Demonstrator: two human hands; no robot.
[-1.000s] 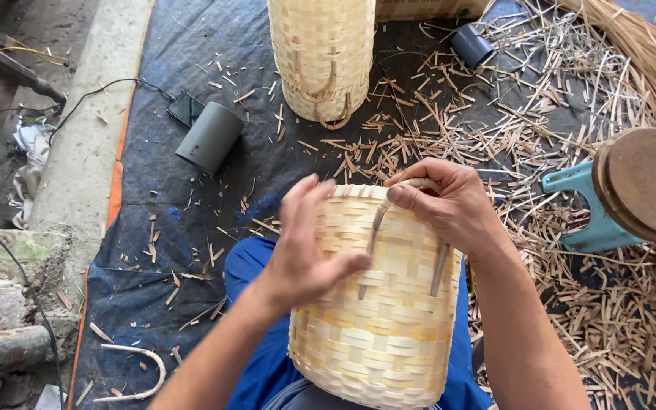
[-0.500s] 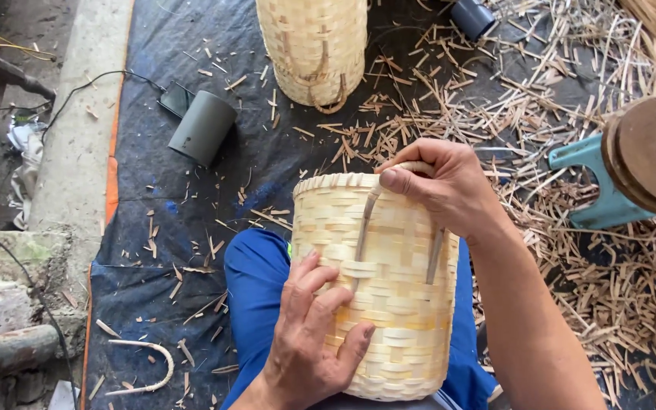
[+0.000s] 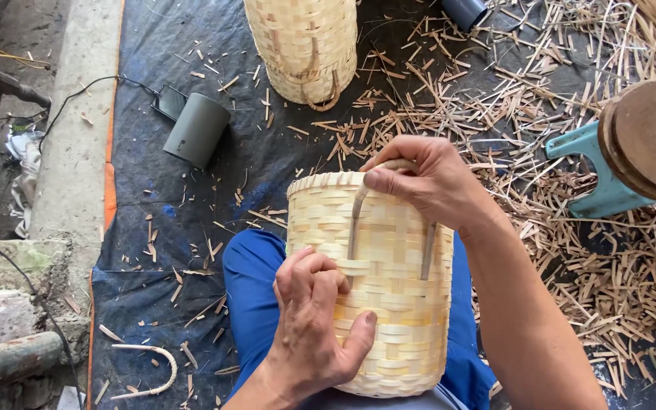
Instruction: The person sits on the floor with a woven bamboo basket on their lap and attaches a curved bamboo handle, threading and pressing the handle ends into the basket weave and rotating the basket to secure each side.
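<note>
Two hands on one woven basket, laid across your lap.

Largest first: the dark tarp (image 3: 191, 197) spreads under everything, strewn with bamboo offcuts (image 3: 609, 281) from 12 to 4 o'clock. At 12 o'clock stands a second basket (image 3: 301, 45); at 3 o'clock, a teal stool (image 3: 597, 182); at 10 o'clock, a grey cylinder (image 3: 197, 129). Your basket (image 3: 389, 304) lies at centre, rim pointing to 12. It looks light and springy, stiff at the rim and prone to dent mid-wall, so take it by rim and base. Your right hand (image 3: 427, 182) arches over the rim, thumb and fingers pinching the bent strap (image 3: 358, 212). Your left hand (image 3: 316, 319) presses the wall at 7 o'clock, fingers curled, thumb spread.
</note>
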